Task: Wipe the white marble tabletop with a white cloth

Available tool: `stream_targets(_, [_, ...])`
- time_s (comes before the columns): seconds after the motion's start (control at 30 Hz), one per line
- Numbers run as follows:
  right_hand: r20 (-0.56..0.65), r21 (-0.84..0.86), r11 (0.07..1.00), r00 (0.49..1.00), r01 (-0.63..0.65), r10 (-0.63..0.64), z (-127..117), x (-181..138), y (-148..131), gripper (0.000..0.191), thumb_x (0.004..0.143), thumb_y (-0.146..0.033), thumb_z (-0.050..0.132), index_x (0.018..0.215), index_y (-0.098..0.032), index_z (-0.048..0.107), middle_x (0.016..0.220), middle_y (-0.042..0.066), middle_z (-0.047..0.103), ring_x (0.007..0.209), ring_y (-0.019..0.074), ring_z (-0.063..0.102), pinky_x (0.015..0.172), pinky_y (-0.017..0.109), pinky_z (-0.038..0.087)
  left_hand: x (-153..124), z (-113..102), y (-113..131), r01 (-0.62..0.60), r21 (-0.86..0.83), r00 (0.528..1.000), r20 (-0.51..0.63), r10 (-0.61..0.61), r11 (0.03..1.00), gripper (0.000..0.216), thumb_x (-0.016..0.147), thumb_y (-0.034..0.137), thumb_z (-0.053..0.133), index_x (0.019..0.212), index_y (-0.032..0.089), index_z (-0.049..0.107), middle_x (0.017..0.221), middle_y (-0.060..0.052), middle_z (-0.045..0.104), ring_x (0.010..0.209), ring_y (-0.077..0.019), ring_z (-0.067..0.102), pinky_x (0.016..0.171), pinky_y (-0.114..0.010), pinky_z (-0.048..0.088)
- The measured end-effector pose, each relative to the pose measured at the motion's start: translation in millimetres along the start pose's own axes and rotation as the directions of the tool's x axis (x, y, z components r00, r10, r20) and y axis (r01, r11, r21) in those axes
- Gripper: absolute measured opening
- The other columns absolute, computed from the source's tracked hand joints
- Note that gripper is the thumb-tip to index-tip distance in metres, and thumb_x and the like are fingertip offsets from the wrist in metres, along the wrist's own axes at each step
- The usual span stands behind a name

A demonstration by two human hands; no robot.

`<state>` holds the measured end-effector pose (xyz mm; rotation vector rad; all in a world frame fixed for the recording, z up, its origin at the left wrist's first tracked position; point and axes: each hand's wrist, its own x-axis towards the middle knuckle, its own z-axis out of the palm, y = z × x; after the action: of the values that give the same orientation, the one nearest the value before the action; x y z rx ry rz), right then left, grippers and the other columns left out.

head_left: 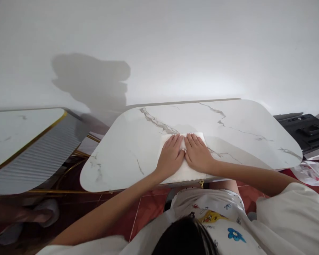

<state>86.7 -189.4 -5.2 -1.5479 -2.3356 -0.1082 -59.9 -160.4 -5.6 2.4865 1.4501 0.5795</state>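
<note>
A white folded cloth or paper napkin [184, 173] lies on the white marble table [127, 148], near its front edge. My left hand [171, 154] and my right hand [198, 152] lie side by side on top of it, palms down. The fingers of both are stretched flat and point away from me, and the thumbs touch in the middle. Neither hand holds anything. The hands cover most of the napkin's far half.
A second marble-topped table with a gold rim and ribbed side [29, 141] stands at the left. A black device [305, 131] sits at the right, with a crumpled plastic bag [315, 173] below it. A white wall is behind; the floor is red tile.
</note>
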Motion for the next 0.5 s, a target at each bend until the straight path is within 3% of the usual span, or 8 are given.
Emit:
stream_targets(0.1, [0.018, 0.044, 0.999, 1.000, 0.015, -0.016, -9, -24, 3, 0.054, 0.093, -0.025, 0.032, 0.140, 0.001, 0.041, 0.146, 0.021, 0.041, 0.138, 0.0308, 0.034, 0.114, 0.048, 0.031, -17, 1, 18, 0.079, -0.099, 0.995, 0.071, -0.072, 0.992, 0.059, 0.084, 0.025, 0.041, 0.142, 0.014, 0.039, 0.151, -0.008, 0.037, 0.143, -0.0256, 0.026, 0.120, -0.046, 0.022])
stream_targets(0.23, [0.051, 0.105, 0.994, 0.999, 0.003, -0.009, -17, -41, 30, 0.055, 0.092, -0.028, 0.032, 0.144, -0.011, 0.040, 0.148, 0.013, 0.040, 0.140, 0.0257, 0.032, 0.114, 0.048, 0.032, -15, 11, 42, 0.156, -0.188, 0.984, 0.120, -0.135, 0.970, 0.066, 0.082, 0.028, 0.047, 0.146, 0.019, 0.034, 0.154, -0.003, 0.031, 0.145, -0.0260, 0.020, 0.121, -0.042, 0.021])
stream_targets(0.37, [0.064, 0.083, 0.996, 0.998, -0.031, 0.026, -21, -48, 59, 0.055, 0.091, -0.029, 0.033, 0.144, -0.015, 0.041, 0.148, 0.011, 0.041, 0.140, 0.0250, 0.033, 0.113, 0.049, 0.032, 3, 25, 61, 0.110, -0.225, 0.990, 0.106, -0.088, 0.968, 0.064, 0.083, 0.030, 0.046, 0.145, 0.023, 0.034, 0.154, -0.003, 0.032, 0.145, -0.0249, 0.021, 0.120, -0.044, 0.023])
stream_targets(0.5, [0.020, -0.018, 0.994, 0.994, -0.106, 0.107, -21, -35, 80, 0.053, 0.092, -0.027, 0.030, 0.139, -0.010, 0.046, 0.144, 0.015, 0.046, 0.136, 0.0274, 0.039, 0.110, 0.047, 0.035, 41, 35, 66, 0.010, -0.201, 0.997, 0.074, 0.004, 0.980, 0.056, 0.083, 0.024, 0.046, 0.139, 0.021, 0.043, 0.150, -0.006, 0.040, 0.142, -0.0243, 0.030, 0.118, -0.041, 0.025])
